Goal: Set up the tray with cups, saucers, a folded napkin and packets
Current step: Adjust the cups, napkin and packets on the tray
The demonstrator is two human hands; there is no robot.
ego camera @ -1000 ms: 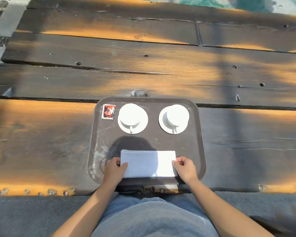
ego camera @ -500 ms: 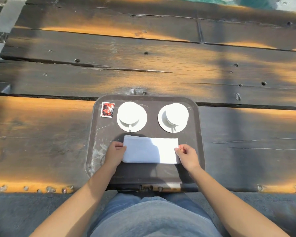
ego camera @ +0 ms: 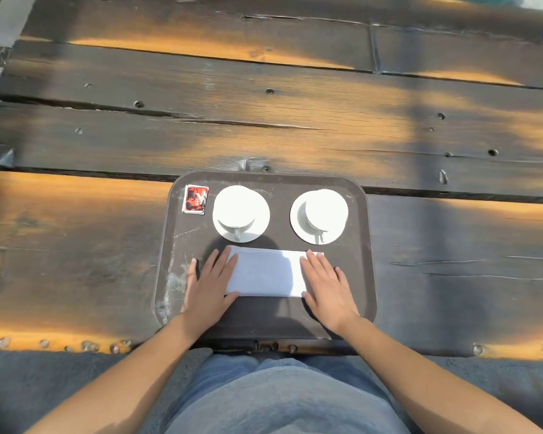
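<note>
A dark brown tray [ego camera: 362,277] lies on the wooden table at the near edge. On its far half stand two white cups upside down on white saucers, one on the left [ego camera: 240,213] and one on the right [ego camera: 319,215]. A red packet [ego camera: 195,199] lies in the far left corner. A folded white napkin [ego camera: 265,272] lies flat in the tray's middle, just in front of the cups. My left hand [ego camera: 209,285] rests flat on the napkin's left end and my right hand [ego camera: 326,285] on its right end, fingers spread.
The table [ego camera: 264,114] is made of dark weathered planks with gaps, knots and screw holes, sunlit in patches. Its near edge [ego camera: 60,344] has metal studs. My legs in blue jeans [ego camera: 279,399] are below the tray.
The napkin has moved from the tray's near edge up to just below the cups. Both hands went from pinching its ends to lying flat on them.
</note>
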